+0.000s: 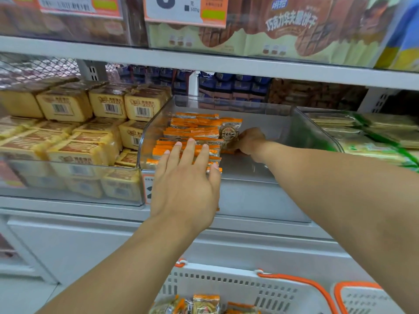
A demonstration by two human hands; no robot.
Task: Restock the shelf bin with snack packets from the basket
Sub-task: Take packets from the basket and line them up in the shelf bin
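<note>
Shop shelving surrounds a clear shelf bin [260,175]. Left hand [186,175], fingers [189,152] flat, steadies stacked snack packets [192,134] at its left wall; right hand [248,141] pinches one packet [230,132] beside them. Released upright, it may topple rightward. Basket [229,282] waits below.

Clear plastic shelf bin [283,141] is only filled on its left side, orange-edged snack packets [192,134] stacked flat in rows. White slotted basket [226,284] with orange handles sits below, few packets inside.
</note>
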